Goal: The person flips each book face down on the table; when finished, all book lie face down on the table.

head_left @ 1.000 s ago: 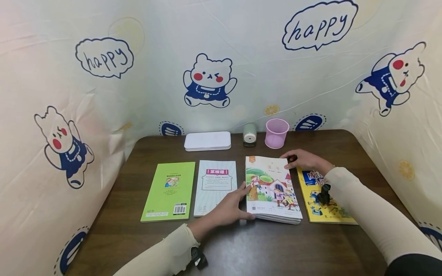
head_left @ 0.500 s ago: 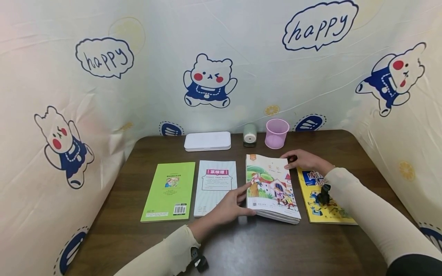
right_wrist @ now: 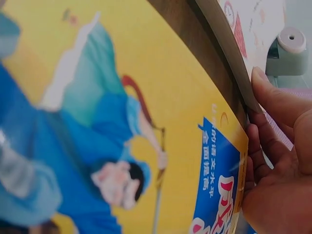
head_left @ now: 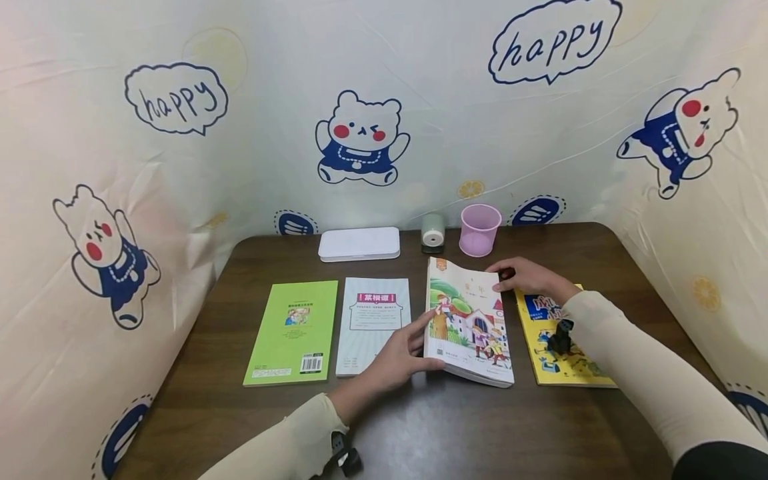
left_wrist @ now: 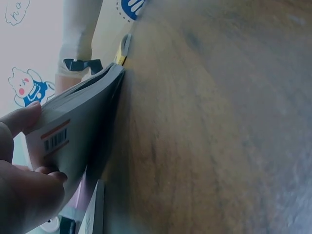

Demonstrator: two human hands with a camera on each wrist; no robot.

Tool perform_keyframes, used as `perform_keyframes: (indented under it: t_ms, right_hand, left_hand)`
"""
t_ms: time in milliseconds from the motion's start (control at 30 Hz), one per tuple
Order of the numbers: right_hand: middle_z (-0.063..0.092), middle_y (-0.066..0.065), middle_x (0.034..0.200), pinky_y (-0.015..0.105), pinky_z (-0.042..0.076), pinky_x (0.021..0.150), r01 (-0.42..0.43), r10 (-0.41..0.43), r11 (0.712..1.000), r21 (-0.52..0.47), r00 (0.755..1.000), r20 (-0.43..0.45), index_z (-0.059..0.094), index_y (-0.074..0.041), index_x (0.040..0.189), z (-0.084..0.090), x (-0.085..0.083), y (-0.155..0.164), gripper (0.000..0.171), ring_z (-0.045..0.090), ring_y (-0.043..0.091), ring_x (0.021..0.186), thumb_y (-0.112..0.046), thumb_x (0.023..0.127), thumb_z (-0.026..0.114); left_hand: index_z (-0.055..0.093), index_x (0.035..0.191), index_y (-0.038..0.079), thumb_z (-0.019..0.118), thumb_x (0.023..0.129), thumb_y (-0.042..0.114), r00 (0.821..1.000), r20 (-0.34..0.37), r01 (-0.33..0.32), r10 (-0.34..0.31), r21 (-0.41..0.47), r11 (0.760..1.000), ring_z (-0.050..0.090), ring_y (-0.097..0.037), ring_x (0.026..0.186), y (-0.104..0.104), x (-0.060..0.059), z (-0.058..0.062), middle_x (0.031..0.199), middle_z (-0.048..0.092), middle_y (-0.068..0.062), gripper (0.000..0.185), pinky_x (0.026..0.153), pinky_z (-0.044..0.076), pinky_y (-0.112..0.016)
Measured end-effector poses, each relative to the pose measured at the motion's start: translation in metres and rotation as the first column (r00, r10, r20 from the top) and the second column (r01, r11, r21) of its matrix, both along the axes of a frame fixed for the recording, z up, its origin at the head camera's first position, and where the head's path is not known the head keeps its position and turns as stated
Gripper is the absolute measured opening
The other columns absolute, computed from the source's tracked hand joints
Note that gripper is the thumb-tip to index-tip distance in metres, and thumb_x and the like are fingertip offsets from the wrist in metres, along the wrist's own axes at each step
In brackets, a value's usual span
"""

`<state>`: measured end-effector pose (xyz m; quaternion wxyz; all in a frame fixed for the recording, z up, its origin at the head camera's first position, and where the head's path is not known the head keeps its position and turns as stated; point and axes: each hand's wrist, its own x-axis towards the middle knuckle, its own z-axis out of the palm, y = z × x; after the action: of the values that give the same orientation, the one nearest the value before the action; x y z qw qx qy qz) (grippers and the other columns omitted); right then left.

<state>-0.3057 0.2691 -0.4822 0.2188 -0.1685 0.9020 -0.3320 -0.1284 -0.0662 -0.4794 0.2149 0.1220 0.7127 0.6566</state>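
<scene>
A white picture-cover book (head_left: 471,327) is tilted, its left side raised off the table. My left hand (head_left: 393,357) grips its left edge. In the left wrist view, that hand's thumb and fingers (left_wrist: 27,117) hold opposite faces of the book (left_wrist: 92,119), whose back cover bears a barcode. At the far right corner, my right hand (head_left: 531,279) pinches the book; the right wrist view shows the thumb (right_wrist: 273,95) on the cover and fingers under the edge. Below the right forearm lies a yellow book (head_left: 555,353), partly hidden by the sleeve.
A light blue book (head_left: 375,320) and a green book (head_left: 294,333) lie flat to the left. Along the back stand a white case (head_left: 360,244), a pale green pencil sharpener (head_left: 433,233) and a pink cup (head_left: 480,230). A printed curtain (head_left: 270,160) surrounds the brown table (head_left: 408,440).
The white book's left side has risen, and its near edge has shifted slightly left. My left fingers have moved up with it. The right hand stays at the corner.
</scene>
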Motion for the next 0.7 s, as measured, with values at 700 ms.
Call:
perform_keyframes:
  t_ms: [700]
  right_hand:
    - [0.054, 0.021, 0.149, 0.063, 0.039, 0.113, -0.048, 0.048, 0.999, 0.003, 0.996, -0.079, 0.056, -0.009, 0.148, 0.009, 0.008, -0.029, 0.062, 0.051, 0.039, 0.132, -0.045, 0.099, 0.068]
  left_hand:
    - [0.034, 0.162, 0.02, 0.082, 0.088, 0.009, 0.993, -0.118, -0.008, 0.011, 0.023, 1.0, 0.038, -0.028, 0.15, -0.006, 0.008, 0.017, 0.173, 0.015, -0.004, 0.088, 0.114, 0.043, -0.04]
